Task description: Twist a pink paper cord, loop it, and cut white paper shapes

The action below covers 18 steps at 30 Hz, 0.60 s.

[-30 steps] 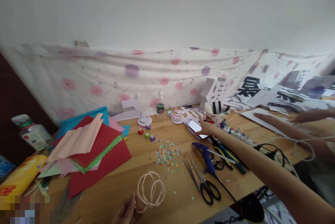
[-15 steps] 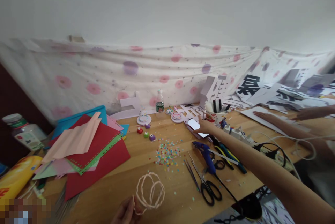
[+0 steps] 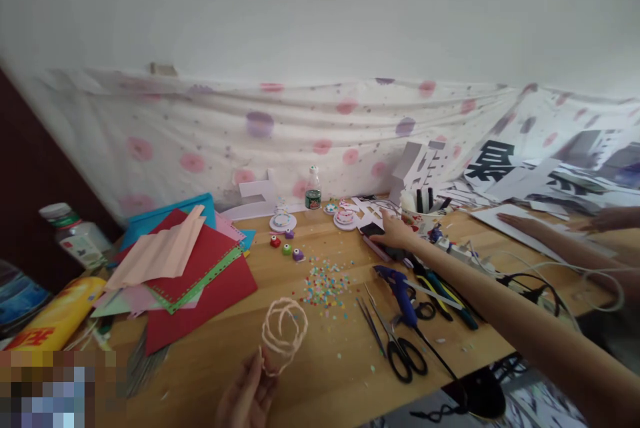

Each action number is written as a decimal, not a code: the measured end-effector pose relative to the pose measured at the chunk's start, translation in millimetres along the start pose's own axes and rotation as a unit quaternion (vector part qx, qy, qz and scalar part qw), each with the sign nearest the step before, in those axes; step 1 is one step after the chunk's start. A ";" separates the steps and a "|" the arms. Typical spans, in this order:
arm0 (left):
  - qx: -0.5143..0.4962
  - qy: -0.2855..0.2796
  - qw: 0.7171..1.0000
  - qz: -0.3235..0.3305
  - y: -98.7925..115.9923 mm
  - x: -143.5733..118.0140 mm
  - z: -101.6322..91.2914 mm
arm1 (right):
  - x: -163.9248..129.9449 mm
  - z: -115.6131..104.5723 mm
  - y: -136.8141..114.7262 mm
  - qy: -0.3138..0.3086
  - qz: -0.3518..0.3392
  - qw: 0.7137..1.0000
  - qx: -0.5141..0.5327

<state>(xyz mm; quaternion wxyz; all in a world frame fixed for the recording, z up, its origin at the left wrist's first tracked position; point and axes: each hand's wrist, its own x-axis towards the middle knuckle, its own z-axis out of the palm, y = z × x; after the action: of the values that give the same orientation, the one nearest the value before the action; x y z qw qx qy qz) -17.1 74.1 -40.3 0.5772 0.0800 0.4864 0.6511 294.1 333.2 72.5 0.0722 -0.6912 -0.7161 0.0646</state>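
wooden table (image 3: 320,375) is carrying everything | red paper sheets (image 3: 200,281) are lying well left of both grips | right hand (image 3: 395,233) is resting flat, fingers spread, on dark phone (image 3: 373,229) | left hand (image 3: 247,395) is pinching pale wire loops (image 3: 283,329), raised just above its fingertips

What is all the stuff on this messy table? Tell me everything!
Paper sheets: several, red, pink, green, blue; left.
Confetti: many bits, mixed colours; middle.
Small punches: three, red, green, purple; behind confetti.
Bottle: one, clear, green label; back.
Glue gun: one, blue; right of middle.
Scissors: one pair, black handles; front.
Phone: one, dark; under right hand.
Another person's arm: far right.
String ring: one, cream; held by left hand.
Left hand: bottom.
Right hand: on phone.
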 end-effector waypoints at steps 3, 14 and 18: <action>-0.036 -0.010 0.998 0.040 8.3 -7.4 10.9 | -38.2 -19.8 -37.0 0.024 -0.080 0.995 0.053; -0.107 -0.048 0.991 0.065 16.6 -52.4 36.6 | -210.5 -9.3 -123.7 0.000 -0.290 0.913 0.287; -0.071 -0.078 0.993 0.057 5.8 -64.3 37.1 | -225.4 19.2 -125.5 -0.063 -0.286 0.810 0.508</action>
<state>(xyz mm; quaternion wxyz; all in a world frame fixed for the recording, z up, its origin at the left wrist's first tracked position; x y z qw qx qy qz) 24.4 41.6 12.4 0.5792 0.1170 0.3870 0.7079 175.0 103.6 74.7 0.3830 -0.3145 -0.7496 0.4388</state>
